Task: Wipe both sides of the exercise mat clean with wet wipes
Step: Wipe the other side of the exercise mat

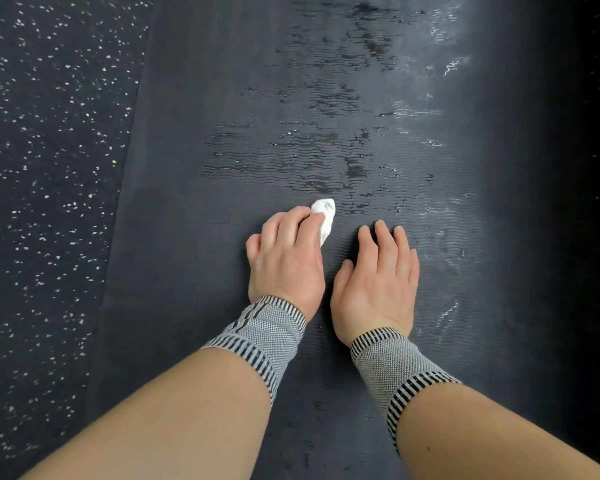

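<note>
Down the middle of the floor (pixel 49 168) lies the dark ribbed exercise mat (pixel 194 98), streaked with wet patches running away toward its far end. Near its centre, the left hand (pixel 286 261) curls its fingers round a bunched white wet wipe (pixel 326 216) and presses it to the mat. Just beside it, the right hand (pixel 378 282) lies flat, fingers straight, palm down on the ribbing. Striped grey wrist supports (pixel 267 337) wrap both wrists. Speckled black flooring runs along the mat's left edge.

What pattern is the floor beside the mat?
Black floor with white speckles, in the head view.
</note>
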`<move>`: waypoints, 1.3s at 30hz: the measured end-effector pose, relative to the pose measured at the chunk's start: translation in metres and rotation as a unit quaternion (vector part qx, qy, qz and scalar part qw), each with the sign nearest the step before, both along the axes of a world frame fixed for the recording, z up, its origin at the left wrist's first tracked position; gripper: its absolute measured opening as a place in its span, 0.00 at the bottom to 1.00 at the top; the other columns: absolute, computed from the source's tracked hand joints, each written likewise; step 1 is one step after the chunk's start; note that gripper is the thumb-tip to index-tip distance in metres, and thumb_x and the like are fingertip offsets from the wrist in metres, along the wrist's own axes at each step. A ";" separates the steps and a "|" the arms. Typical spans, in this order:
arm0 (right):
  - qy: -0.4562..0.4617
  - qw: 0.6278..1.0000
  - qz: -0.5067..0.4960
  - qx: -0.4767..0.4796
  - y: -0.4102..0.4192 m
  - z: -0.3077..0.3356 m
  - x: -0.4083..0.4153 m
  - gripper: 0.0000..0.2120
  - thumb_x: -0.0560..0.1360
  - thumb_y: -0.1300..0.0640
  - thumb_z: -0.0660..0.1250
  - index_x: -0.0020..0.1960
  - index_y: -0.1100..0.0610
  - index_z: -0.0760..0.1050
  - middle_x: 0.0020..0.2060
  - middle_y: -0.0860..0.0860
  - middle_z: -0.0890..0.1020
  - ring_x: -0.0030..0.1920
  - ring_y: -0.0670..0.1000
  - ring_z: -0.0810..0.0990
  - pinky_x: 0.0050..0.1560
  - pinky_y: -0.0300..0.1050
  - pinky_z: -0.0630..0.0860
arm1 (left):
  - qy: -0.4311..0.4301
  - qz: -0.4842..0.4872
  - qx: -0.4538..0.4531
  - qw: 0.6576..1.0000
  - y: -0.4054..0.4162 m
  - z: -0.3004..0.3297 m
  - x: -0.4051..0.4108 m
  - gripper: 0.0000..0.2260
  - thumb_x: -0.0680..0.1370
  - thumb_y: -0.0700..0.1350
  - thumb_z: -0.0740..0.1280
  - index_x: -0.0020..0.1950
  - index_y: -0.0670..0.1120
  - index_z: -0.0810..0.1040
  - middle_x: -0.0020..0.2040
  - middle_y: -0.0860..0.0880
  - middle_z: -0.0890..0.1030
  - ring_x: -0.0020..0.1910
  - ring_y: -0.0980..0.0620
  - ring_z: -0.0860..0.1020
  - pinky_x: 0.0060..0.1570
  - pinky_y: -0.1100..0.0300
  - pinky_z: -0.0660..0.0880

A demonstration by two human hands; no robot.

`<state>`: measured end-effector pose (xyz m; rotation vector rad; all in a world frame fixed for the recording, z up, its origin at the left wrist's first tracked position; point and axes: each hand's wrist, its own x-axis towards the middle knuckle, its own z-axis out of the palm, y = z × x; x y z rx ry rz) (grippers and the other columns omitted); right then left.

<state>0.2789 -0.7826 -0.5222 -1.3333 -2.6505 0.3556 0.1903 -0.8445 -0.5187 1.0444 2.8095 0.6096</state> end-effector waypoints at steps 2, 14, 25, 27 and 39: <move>0.000 1.000 -0.001 0.004 0.001 0.000 0.000 0.23 0.73 0.57 0.64 0.67 0.61 0.70 0.68 0.58 0.70 0.72 0.60 0.62 0.72 0.57 0.55 | 0.009 -0.014 -0.019 1.000 0.001 -0.002 0.002 0.17 0.77 0.46 0.59 0.65 0.51 0.75 0.65 0.54 0.75 0.61 0.49 0.71 0.54 0.47 0.68; 0.056 0.996 -0.047 -0.044 0.007 0.014 -0.008 0.18 0.76 0.51 0.57 0.61 0.56 0.77 0.62 0.54 0.76 0.67 0.59 0.69 0.67 0.59 0.64 | -0.032 -0.001 -0.041 0.999 0.003 0.005 0.000 0.25 0.77 0.55 0.53 0.70 0.47 0.70 0.69 0.50 0.73 0.66 0.49 0.68 0.60 0.51 0.61; 0.009 0.991 0.055 -0.123 0.041 0.024 -0.066 0.09 0.77 0.51 0.60 0.47 0.54 0.77 0.43 0.51 0.81 0.49 0.55 0.71 0.50 0.47 0.67 | -0.055 -0.002 -0.075 0.996 0.002 0.005 -0.003 0.28 0.74 0.52 0.63 0.73 0.49 0.67 0.72 0.53 0.69 0.68 0.52 0.63 0.63 0.51 0.60; 0.007 0.996 0.023 -0.089 0.059 0.026 -0.051 0.09 0.76 0.53 0.61 0.46 0.56 0.78 0.43 0.53 0.81 0.48 0.56 0.71 0.47 0.45 0.64 | -0.045 0.005 -0.080 0.996 0.004 0.008 -0.002 0.27 0.73 0.54 0.55 0.71 0.48 0.71 0.71 0.52 0.71 0.66 0.50 0.67 0.62 0.49 0.64; 0.065 0.977 0.111 -0.170 0.048 0.023 -0.058 0.10 0.78 0.53 0.60 0.54 0.54 0.78 0.42 0.45 0.73 0.38 0.44 0.67 0.38 0.36 0.62 | -0.012 -0.003 -0.127 0.992 0.006 0.002 0.000 0.24 0.74 0.51 0.60 0.70 0.51 0.71 0.70 0.50 0.71 0.65 0.49 0.63 0.60 0.45 0.67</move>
